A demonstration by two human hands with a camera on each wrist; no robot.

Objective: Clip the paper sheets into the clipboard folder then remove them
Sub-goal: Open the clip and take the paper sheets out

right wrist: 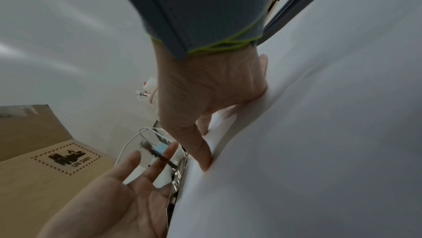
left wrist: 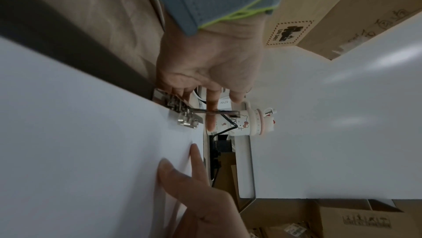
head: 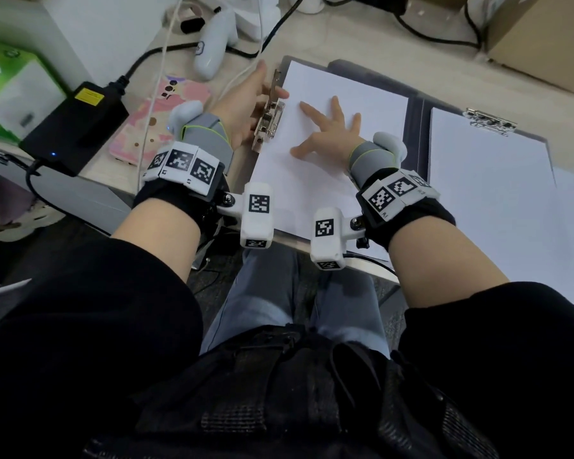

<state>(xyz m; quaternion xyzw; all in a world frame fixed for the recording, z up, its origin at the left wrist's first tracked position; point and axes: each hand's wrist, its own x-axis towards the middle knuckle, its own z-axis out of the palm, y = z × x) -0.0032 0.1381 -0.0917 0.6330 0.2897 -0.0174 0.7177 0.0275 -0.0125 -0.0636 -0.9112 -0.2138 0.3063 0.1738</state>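
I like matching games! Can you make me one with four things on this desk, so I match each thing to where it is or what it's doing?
Things:
1. left hand
2. right hand
3. black charger
4. cardboard box

Places or states:
A. far right corner of the desk
B. spread flat on the paper
C. at the metal clip
D. left side, beside a pink phone

Pairs: 1-C, 2-B, 3-D, 4-A
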